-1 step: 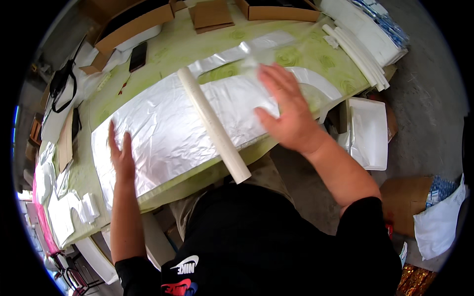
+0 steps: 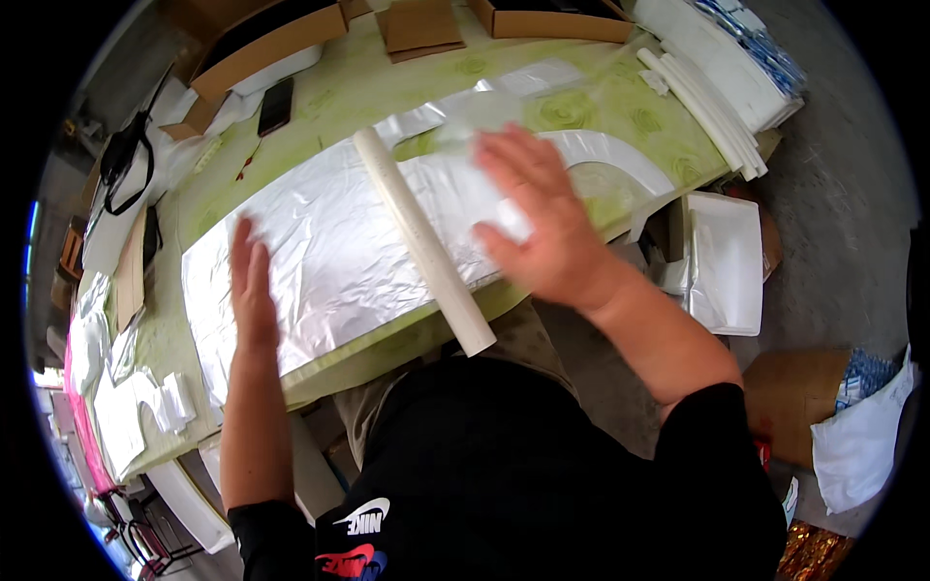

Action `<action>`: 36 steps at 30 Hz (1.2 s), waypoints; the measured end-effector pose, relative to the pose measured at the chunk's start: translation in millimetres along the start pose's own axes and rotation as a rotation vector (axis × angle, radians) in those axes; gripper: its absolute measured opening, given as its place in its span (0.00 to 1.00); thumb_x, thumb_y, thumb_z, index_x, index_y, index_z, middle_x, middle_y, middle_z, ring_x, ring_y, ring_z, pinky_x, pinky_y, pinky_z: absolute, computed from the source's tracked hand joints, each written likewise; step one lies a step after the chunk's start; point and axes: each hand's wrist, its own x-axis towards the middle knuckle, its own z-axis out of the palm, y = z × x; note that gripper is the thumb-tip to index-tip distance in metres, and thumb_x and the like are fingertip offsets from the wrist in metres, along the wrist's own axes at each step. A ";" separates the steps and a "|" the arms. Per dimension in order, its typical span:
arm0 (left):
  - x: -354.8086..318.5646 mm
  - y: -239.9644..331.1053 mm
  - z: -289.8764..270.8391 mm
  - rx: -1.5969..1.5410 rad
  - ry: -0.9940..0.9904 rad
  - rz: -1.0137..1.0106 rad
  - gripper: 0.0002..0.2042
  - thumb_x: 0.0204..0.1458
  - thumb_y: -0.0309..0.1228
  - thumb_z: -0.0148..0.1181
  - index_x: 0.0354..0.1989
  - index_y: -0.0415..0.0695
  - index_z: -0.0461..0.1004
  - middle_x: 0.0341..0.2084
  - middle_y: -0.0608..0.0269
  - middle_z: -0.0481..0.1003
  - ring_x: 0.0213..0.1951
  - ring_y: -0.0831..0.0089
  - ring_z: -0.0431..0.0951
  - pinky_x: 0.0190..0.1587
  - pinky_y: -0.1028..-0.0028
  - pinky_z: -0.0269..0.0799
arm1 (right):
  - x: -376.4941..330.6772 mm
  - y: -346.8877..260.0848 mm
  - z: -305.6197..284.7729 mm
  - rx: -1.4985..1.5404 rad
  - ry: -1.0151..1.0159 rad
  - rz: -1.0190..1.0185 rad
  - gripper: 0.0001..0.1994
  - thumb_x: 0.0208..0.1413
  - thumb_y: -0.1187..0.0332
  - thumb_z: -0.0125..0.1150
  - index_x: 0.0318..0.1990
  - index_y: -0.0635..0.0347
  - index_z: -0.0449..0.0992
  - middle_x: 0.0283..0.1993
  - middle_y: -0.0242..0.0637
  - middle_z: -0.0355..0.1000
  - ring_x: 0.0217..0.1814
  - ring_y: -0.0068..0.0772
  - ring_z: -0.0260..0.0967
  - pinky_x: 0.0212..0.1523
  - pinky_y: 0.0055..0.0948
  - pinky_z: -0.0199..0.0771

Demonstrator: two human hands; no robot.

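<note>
The pale tube [image 2: 423, 240] is laid slantwise across the silvery sheet [image 2: 300, 271], its lower end carried past the near edge of the tabletop [image 2: 339, 87]! It's flanked by the left hand [image 2: 254, 295] and the blurred right hand [image 2: 542, 218], both held open, nothing gripped; whether the sheet is touched can't be told.

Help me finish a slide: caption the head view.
Left hand and right hand open over silvery sheet, a pale tube across it, green table beneath.

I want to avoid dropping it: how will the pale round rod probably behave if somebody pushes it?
The pale rod looks round, so it may roll readily. Its straight line suggests stiffness. Its near end overhangs the table, so pushing outward might tip it.
</note>
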 end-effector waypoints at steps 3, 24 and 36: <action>-19.7 69.8 73.3 -0.803 -0.388 -0.385 0.25 0.67 0.32 0.53 0.72 0.43 0.60 0.56 0.57 0.73 0.56 0.64 0.74 0.59 0.59 0.72 | 18.2 -50.8 37.3 0.067 -0.182 -0.071 0.30 0.52 0.67 0.69 0.65 0.54 0.72 0.74 0.38 0.62 0.79 0.51 0.50 0.76 0.62 0.42; -23.5 46.7 104.4 -0.138 -0.382 -0.357 0.19 0.63 0.35 0.60 0.62 0.49 0.73 0.41 0.69 0.77 0.41 0.77 0.76 0.43 0.67 0.76 | -44.5 -47.7 67.4 0.273 -0.097 0.089 0.18 0.51 0.72 0.67 0.52 0.52 0.80 0.64 0.42 0.69 0.70 0.58 0.61 0.70 0.57 0.58; 8.4 -18.4 -92.8 0.336 0.077 -0.506 0.18 0.57 0.35 0.65 0.55 0.49 0.76 0.44 0.71 0.76 0.39 0.78 0.75 0.41 0.71 0.70 | -78.4 -37.2 48.7 0.312 -0.044 0.160 0.14 0.51 0.78 0.67 0.47 0.58 0.81 0.59 0.42 0.73 0.66 0.56 0.66 0.66 0.47 0.68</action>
